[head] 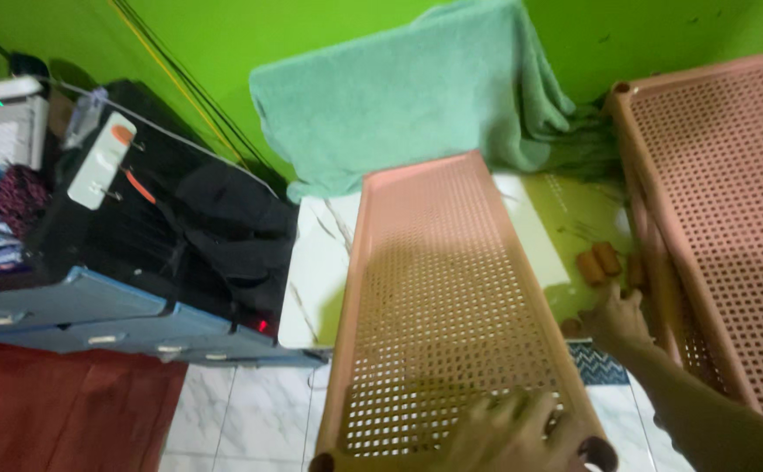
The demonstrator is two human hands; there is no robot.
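Note:
A pink perforated plastic shelf panel [447, 288] lies flat across a white marble-pattern tabletop [320, 262]. My left hand [508, 433] rests on the panel's near edge, fingers spread over the holes. My right hand [617, 316] reaches past the panel's right side toward several short pink plastic tubes [598, 262] lying on the table, its fingertips beside them. It is blurred, and nothing shows in its grip. A second pink perforated panel [722, 218] stands tilted at the right.
A green towel [416, 96] hangs over something against the green wall. At the left stands a dark case [163, 227] on blue plastic drawers [76, 315], with a white power strip [100, 162] on top. A red rug [58, 411] and white floor tiles [250, 419] lie below.

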